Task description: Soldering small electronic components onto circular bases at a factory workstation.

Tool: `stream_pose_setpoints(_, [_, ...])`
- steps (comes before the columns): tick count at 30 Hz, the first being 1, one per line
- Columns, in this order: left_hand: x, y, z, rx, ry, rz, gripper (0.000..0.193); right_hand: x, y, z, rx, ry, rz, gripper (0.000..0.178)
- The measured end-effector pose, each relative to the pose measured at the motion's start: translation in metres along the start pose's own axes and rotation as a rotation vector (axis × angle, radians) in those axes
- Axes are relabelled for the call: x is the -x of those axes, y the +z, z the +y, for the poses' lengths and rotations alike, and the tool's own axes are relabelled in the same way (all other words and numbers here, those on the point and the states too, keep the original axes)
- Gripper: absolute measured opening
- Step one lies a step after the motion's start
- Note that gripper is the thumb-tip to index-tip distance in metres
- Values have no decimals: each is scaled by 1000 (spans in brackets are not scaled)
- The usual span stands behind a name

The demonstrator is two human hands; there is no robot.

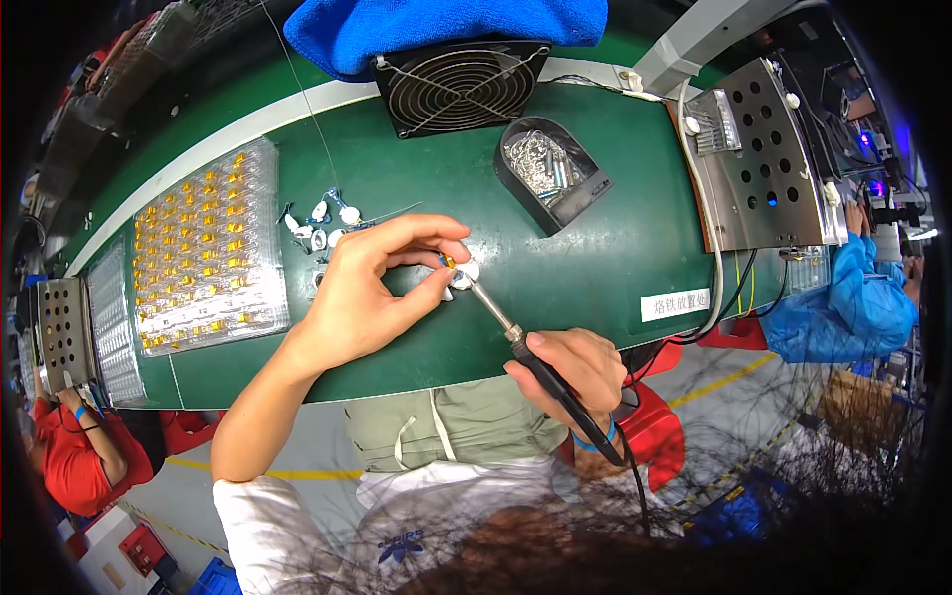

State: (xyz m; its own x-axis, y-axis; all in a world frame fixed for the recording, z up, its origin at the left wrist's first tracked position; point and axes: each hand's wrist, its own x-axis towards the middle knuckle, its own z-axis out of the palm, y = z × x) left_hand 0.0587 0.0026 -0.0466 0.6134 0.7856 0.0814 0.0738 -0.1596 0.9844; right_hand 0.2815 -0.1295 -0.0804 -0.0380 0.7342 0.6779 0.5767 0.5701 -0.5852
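Over the middle of the green bench, my left hand (362, 293) pinches a small yellow-and-white part (463, 271) between thumb and fingers; its fine details are too small to make out. My right hand (583, 367) is closed round the black handle of a soldering iron (551, 383). The iron's metal tip points up and left and reaches the part, though contact is unclear. Just beyond my left hand lie several small round white pieces with blue wires (319, 236), partly hidden by the hand.
Clear plastic trays of yellow components (203, 253) stand left. Beyond my hands are a black fan (463, 91), a blue towel (446, 28) and a black bin of metal parts (557, 210). A perforated metal box (769, 164) sits right. Co-workers sit at both sides.
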Motion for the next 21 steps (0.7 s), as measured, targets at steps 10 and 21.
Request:
stream_pose_setpoints(10, [5, -10, 12, -392, 194, -10, 31, -27, -18, -1, 309, 183, -9, 47])
stream_pose_setpoints(21, [-5, -119, 37, -677, 324, 367, 20, -14, -3, 10, 22, 121, 26, 52])
